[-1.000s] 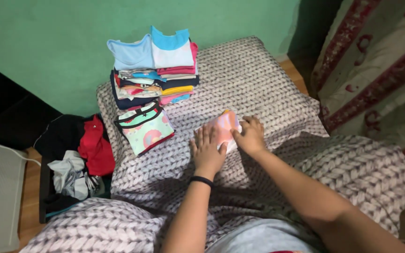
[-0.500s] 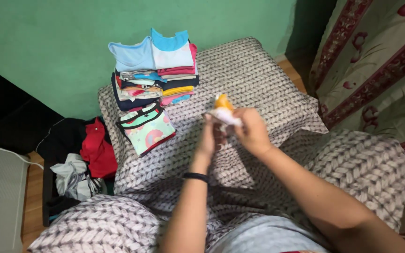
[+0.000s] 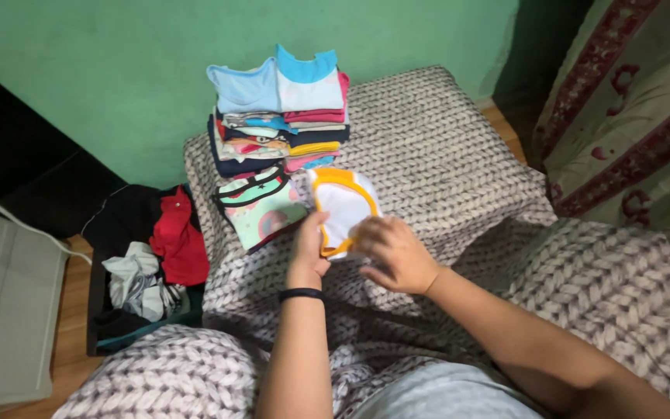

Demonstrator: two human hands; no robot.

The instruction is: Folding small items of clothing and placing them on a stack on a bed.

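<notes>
Both hands, left hand [image 3: 309, 247] and right hand [image 3: 394, 252], now pinch the small white orange-trimmed garment [image 3: 343, 208], opened flat just right of the folded mint patterned shirt [image 3: 261, 207]; earlier it was bunched and lifted.

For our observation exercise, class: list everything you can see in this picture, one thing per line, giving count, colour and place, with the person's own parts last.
Small garment with orange trim: one, white, held in both hands, partly on the blanket.
Folded garment: one, mint green with pink print and dark trim, on the blanket left of the white one.
Stacks of folded clothes: two side by side, mixed blues, pinks, navy and yellow, at the blanket's far end by the wall.
Blanket: one, grey and white knit pattern, under everything.
Bin of loose clothes: one, dark, holding red, black and grey pieces, on the floor at left.
Wall: green, behind.
Curtain: floral, cream and dark red, at right.
Wristband: one, black, on the left wrist.
Left hand: grips the garment's edge.
Right hand: grips its lower end.
</notes>
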